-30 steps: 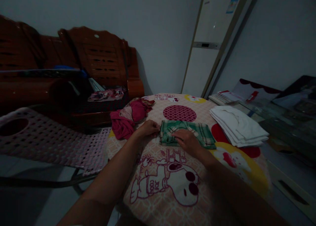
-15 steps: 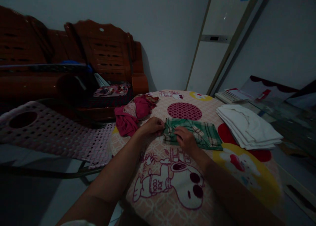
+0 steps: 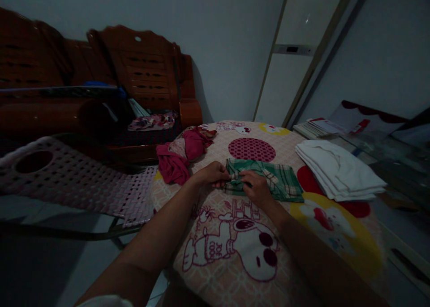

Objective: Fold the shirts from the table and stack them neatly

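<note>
A green plaid garment (image 3: 282, 181), folded into a flat oblong, lies across the middle of the round table. At its left end, my left hand (image 3: 215, 174) is closed, with thumb and fingers pinching the edge of the fabric. Just to the right, my right hand (image 3: 258, 188) rests on the garment with its fingers bent and the fingertips gripping a bit of the cloth near the left hand. The fingers partly hide the fabric between them.
A patterned tablecloth (image 3: 221, 249) covers the table. Crumpled magenta clothing (image 3: 174, 161) lies at the left edge, a stack of folded white cloths (image 3: 339, 170) at the right. A woven chair (image 3: 101, 181) stands to the left, a wooden sofa (image 3: 144, 70) behind. Papers (image 3: 319, 128) lie beyond the right edge.
My left hand has shifted slightly right, onto the garment's left end. The fingers of my right hand have curled in more. The garment stays in nearly the same place.
</note>
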The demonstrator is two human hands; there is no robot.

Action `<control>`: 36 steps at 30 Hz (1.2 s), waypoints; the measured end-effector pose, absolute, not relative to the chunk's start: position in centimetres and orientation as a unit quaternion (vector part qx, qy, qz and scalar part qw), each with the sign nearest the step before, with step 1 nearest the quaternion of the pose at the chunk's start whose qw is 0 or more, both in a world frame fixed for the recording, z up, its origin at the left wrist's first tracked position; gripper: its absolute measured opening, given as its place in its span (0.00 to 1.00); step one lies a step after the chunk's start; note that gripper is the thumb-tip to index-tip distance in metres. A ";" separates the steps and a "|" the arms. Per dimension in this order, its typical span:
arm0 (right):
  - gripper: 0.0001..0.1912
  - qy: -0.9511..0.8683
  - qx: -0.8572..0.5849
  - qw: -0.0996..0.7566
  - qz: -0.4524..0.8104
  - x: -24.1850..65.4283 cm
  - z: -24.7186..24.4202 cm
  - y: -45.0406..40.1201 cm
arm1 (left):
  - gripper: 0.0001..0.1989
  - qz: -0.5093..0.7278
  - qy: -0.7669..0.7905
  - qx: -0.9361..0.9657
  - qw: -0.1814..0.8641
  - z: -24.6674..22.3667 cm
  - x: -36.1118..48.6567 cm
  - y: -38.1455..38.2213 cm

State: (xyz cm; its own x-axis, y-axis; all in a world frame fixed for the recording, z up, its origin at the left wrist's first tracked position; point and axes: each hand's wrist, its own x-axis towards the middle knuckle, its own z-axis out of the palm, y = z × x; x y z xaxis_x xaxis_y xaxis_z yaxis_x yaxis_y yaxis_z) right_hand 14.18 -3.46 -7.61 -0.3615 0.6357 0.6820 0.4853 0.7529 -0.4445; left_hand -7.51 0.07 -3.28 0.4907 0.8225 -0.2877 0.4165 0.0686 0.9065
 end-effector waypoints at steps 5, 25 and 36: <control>0.07 -0.743 -0.408 0.500 0.177 14.3 -7.2 -3.2 | 0.12 0.234 0.418 0.683 0.551 -3.5 -7.5 0.3; 0.11 -0.666 -0.473 0.515 0.260 14.6 -7.3 -2.6 | 0.11 0.144 0.532 0.828 0.103 -2.6 -3.5 -2.5; 0.13 -0.797 -0.354 0.471 0.134 14.2 -7.2 -3.5 | 0.10 0.058 0.589 0.802 0.083 -1.2 -4.6 -2.9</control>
